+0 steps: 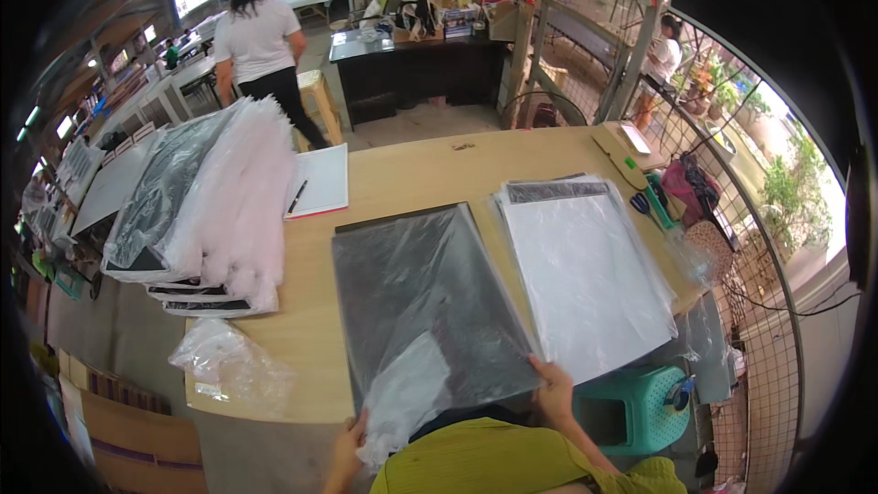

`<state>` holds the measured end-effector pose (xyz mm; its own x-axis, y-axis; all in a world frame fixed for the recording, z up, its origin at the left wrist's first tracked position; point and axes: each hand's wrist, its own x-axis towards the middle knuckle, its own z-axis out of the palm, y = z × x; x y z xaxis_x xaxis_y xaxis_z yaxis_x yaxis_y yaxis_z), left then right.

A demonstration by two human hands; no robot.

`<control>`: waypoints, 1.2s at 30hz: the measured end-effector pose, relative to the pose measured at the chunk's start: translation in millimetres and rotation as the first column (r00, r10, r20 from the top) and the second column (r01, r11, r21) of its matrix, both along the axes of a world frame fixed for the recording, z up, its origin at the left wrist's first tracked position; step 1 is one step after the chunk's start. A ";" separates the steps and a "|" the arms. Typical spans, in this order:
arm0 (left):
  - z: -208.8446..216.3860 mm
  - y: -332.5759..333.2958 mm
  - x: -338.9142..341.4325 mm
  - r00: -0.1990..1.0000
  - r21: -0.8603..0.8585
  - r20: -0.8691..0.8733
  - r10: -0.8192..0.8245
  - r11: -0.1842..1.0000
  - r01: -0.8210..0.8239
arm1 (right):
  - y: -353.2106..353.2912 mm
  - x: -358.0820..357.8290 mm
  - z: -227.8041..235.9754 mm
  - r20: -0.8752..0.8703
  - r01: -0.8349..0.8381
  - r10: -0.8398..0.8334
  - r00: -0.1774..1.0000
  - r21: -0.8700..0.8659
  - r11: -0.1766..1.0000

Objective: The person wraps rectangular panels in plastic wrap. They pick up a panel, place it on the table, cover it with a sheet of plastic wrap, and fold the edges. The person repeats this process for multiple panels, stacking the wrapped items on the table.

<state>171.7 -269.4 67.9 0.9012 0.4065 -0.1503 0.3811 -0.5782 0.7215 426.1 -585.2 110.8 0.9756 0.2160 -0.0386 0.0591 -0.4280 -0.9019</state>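
One shirt (pixel 494 459), two grips (pixel 347 444) (pixel 554 393), one dark sheet (pixel 425 288) held between

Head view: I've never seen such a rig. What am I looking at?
There is no machine: these are a person's bare hands. The one picture comes from a fisheye camera on that person's head, looking down, so straight edges bend. On the wood-coloured table lie a dark sheet under clear plastic, a white stack in plastic, and a white pad with a pen; a plastic-covered pile is at left. The right hand grips the dark sheet's near right corner; the left hand is at its near left corner, by crumpled plastic, its exact hold unclear.
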 end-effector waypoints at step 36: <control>195.4 -16.6 258.9 0.714 -0.544 0.682 -0.160 0.541 0.641 | 129.5 92.1 112.8 -0.113 -0.472 0.730 0.675 0.693 0.544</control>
<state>430.6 -286.0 263.3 0.9462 -0.0485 0.3198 -0.3020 0.2220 0.9271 518.2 -455.7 223.6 0.5342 0.8453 0.0119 -0.2697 0.1837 -0.9453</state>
